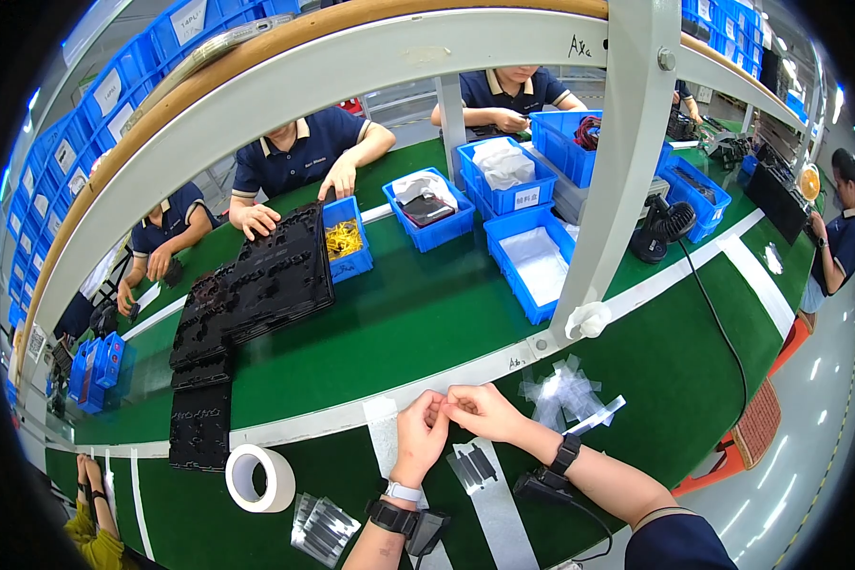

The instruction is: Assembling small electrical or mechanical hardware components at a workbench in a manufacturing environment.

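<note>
My left hand [421,439] and my right hand [484,414] meet above the front edge of the green table, fingertips pinched together. Whatever lies between them is too small or hidden to make out. Just below them, a clear film piece with dark strips [472,466] lies on a white tape band. Several similar film pieces with dark strips [323,529] are stacked left of my left forearm. A roll of white tape [282,480] lies beyond that stack. To the right of my right hand is a loose pile of clear film pieces [562,391].
Black plastic trays [271,275] stand stacked at left on the green bench [389,318]. Blue bins [532,261] line the far side, one with yellow parts. A white frame post [622,180] rises ahead; a black fan [663,228] trails a cable. Co-workers sit opposite.
</note>
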`<action>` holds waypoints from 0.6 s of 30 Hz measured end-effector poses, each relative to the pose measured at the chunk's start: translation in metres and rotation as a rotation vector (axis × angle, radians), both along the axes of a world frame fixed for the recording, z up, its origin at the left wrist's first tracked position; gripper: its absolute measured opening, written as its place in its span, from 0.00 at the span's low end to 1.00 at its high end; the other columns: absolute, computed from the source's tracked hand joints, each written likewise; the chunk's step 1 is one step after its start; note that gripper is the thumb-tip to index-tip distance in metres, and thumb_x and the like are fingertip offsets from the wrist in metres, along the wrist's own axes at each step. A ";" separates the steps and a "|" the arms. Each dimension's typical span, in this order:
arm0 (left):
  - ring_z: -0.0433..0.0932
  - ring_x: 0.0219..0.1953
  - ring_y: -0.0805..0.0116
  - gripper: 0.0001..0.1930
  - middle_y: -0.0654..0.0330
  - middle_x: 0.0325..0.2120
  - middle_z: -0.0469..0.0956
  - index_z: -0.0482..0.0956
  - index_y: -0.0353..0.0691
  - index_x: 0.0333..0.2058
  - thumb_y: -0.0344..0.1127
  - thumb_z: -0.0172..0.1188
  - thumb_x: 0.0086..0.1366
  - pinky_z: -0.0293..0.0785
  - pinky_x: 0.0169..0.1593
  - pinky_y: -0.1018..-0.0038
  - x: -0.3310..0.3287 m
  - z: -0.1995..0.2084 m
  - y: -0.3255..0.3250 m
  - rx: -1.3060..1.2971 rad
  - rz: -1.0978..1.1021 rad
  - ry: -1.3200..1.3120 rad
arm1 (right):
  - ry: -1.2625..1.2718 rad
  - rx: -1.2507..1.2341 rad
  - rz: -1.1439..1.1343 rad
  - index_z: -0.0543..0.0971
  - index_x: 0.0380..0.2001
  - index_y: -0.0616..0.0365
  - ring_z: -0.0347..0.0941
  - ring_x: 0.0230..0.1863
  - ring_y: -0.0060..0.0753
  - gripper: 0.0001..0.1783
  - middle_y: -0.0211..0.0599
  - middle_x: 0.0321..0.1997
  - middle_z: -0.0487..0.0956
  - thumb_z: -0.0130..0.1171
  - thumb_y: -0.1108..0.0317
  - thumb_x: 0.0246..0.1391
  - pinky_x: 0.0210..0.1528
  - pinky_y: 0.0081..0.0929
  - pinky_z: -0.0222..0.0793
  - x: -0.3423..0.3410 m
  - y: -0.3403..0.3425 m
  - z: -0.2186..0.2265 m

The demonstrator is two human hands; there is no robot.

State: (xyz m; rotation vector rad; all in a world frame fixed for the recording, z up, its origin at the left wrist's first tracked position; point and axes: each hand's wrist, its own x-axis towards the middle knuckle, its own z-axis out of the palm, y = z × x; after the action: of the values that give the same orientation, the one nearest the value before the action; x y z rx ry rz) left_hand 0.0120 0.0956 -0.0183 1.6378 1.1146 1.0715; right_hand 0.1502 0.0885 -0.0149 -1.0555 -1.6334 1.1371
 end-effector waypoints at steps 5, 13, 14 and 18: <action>0.68 0.18 0.83 0.02 0.64 0.15 0.72 0.70 0.33 0.24 0.26 0.52 0.54 0.64 0.21 0.84 0.001 0.000 0.000 -0.004 -0.003 -0.001 | 0.004 0.009 -0.003 0.69 0.21 0.63 0.58 0.17 0.11 0.08 0.26 0.14 0.66 0.50 0.70 0.49 0.18 0.14 0.54 0.000 0.001 -0.004; 0.69 0.18 0.82 0.02 0.64 0.15 0.72 0.70 0.33 0.25 0.26 0.52 0.54 0.65 0.21 0.84 0.000 0.002 0.000 -0.013 0.001 0.006 | 0.029 -0.001 -0.010 0.67 0.18 0.63 0.56 0.16 0.12 0.09 0.26 0.12 0.63 0.51 0.70 0.47 0.16 0.15 0.52 -0.001 -0.001 0.004; 0.69 0.18 0.82 0.02 0.64 0.15 0.72 0.70 0.33 0.25 0.26 0.52 0.54 0.65 0.21 0.84 0.001 0.002 0.000 -0.013 0.001 0.006 | 0.029 -0.001 -0.010 0.67 0.18 0.63 0.56 0.16 0.12 0.09 0.26 0.12 0.63 0.51 0.70 0.47 0.16 0.15 0.52 -0.001 -0.001 0.003; 0.68 0.19 0.84 0.02 0.65 0.16 0.71 0.70 0.33 0.25 0.25 0.50 0.54 0.63 0.22 0.86 0.000 0.001 0.000 -0.008 -0.013 0.007 | 0.015 -0.001 -0.012 0.68 0.19 0.63 0.57 0.16 0.12 0.09 0.26 0.13 0.64 0.51 0.70 0.47 0.17 0.15 0.53 0.000 -0.001 0.004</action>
State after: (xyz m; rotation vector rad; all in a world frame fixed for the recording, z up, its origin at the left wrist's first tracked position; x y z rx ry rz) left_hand 0.0124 0.0953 -0.0170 1.6415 1.1098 1.0530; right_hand 0.1502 0.0876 -0.0105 -1.0538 -1.6129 1.1359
